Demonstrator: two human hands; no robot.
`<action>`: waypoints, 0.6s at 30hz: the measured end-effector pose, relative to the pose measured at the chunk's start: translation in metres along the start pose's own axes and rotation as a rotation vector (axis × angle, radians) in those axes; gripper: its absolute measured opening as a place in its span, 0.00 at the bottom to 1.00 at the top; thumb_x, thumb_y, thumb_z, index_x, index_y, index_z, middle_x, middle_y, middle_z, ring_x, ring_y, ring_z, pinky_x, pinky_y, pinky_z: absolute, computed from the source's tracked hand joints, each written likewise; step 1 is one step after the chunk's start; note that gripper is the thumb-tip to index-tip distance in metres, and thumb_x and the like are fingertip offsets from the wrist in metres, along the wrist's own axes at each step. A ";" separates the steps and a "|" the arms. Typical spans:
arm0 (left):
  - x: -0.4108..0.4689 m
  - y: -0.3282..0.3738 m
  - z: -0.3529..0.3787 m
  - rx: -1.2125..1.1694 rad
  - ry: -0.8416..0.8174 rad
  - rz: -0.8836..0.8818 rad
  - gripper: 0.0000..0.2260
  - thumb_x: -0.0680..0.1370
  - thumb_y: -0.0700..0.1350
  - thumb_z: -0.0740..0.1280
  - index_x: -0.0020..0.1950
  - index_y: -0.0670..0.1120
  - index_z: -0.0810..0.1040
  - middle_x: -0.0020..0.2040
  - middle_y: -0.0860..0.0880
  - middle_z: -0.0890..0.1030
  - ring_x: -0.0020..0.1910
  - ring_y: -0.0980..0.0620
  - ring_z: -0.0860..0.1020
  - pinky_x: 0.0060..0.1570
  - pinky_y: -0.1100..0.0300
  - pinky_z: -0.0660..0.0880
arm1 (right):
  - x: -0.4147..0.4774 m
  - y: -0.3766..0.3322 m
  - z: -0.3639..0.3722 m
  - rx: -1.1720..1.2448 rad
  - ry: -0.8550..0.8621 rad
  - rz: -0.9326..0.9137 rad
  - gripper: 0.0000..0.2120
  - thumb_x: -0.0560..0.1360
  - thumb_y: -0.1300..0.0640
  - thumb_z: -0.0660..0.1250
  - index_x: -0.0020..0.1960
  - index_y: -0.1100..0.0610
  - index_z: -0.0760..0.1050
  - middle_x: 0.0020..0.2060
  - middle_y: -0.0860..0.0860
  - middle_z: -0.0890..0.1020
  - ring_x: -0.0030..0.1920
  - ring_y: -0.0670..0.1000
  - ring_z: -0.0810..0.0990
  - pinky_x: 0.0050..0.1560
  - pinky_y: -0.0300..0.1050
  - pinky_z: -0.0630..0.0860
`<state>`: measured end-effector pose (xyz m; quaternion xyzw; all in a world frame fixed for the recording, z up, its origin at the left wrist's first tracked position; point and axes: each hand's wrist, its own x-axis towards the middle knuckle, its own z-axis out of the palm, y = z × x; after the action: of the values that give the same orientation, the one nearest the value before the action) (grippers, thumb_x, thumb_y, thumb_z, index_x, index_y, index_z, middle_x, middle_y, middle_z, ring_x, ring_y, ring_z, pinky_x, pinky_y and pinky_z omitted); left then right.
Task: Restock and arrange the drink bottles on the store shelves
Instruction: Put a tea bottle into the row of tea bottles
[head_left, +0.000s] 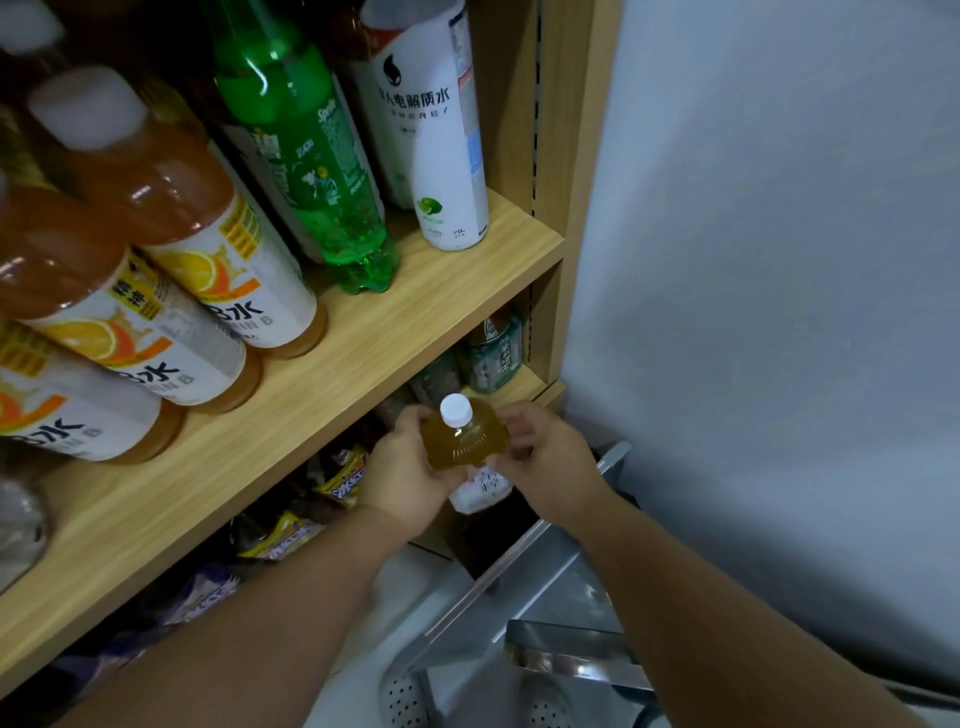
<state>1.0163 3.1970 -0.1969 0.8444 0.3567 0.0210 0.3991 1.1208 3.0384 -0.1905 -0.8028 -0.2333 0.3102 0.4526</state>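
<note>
Head view: the left hand (402, 467) and right hand (553, 457) both hold one amber bottle (462, 444) with a white cap (456, 409), seen from above. The left fingers (410, 418) curl round its left shoulder and the right fingers (519, 421) pinch its right shoulder, so both hands are closed on it. The bottle is upright, in front of the right end of the lower shelf (524, 387) and below the front edge of the upper shelf (363, 338). Whether its base rests on anything cannot be told, because the hands hide it.

On the upper shelf, three orange bottles (182, 223) with white labels stand in a row at the left. A green Sprite bottle (311, 156) stands to their right, and a white bottle (447, 130) stands at the right end beside the shelf's side panel (561, 156).

On the lower shelf, a green-labelled bottle (493, 353) stands at the right end, just behind the held bottle. Dark bottles (343, 473) with yellow and purple labels fill the shadowed space to the left.

A grey wall (779, 260) takes up the right side. Below the forearms is a metal frame (519, 613) with perforated parts.
</note>
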 end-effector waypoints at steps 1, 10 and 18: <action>-0.008 0.004 -0.002 -0.017 -0.006 0.015 0.33 0.66 0.45 0.85 0.64 0.52 0.71 0.46 0.62 0.78 0.39 0.66 0.80 0.36 0.75 0.72 | -0.009 0.000 -0.002 0.015 0.040 -0.005 0.22 0.74 0.60 0.77 0.64 0.47 0.76 0.53 0.38 0.80 0.51 0.35 0.79 0.50 0.29 0.75; -0.066 0.080 -0.047 -0.198 0.008 0.093 0.31 0.61 0.55 0.86 0.59 0.58 0.76 0.53 0.59 0.84 0.51 0.63 0.82 0.51 0.61 0.81 | -0.069 -0.056 -0.054 0.116 0.150 -0.117 0.23 0.70 0.59 0.81 0.59 0.42 0.77 0.52 0.44 0.83 0.50 0.39 0.81 0.49 0.31 0.78; -0.101 0.187 -0.137 -0.194 0.133 0.318 0.26 0.61 0.48 0.87 0.50 0.60 0.76 0.46 0.62 0.85 0.41 0.69 0.82 0.40 0.72 0.75 | -0.106 -0.151 -0.112 0.284 0.301 -0.354 0.22 0.67 0.57 0.83 0.53 0.39 0.78 0.46 0.43 0.81 0.44 0.37 0.79 0.45 0.32 0.77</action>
<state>1.0066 3.1446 0.0502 0.8445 0.2405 0.1738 0.4459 1.1121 2.9763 0.0165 -0.7150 -0.2543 0.1331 0.6374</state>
